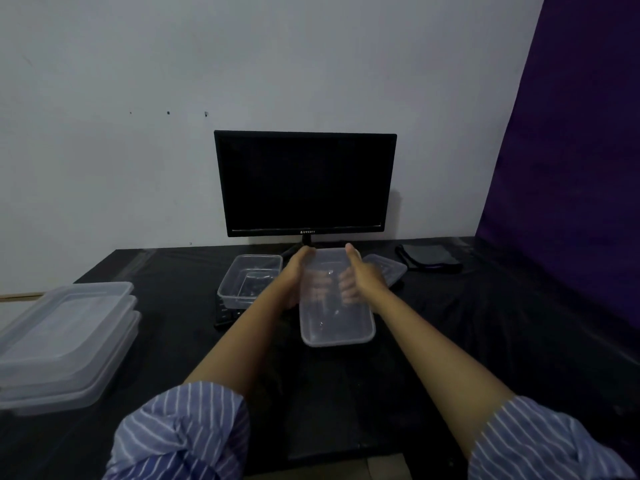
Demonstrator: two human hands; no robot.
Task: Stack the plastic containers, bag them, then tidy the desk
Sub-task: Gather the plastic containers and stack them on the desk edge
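Both hands hold a clear rectangular plastic container (336,306) above the black tabletop (467,323).

The left hand (300,271) and right hand (360,275) grip its long sides, fingers curled underneath, thumbs on the rim. A second clear plastic tub (250,280) sits just left; a stack of translucent lids (65,344) lies at far left, before a dark monitor (304,183).

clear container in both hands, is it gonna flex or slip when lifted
The clear container looks thin-walled and empty, so it is probably very light and may flex under a squeeze. Fingers show through its smooth plastic, which could be a bit slippery. The left hand and right hand hold opposite sides, so it should stay steady.
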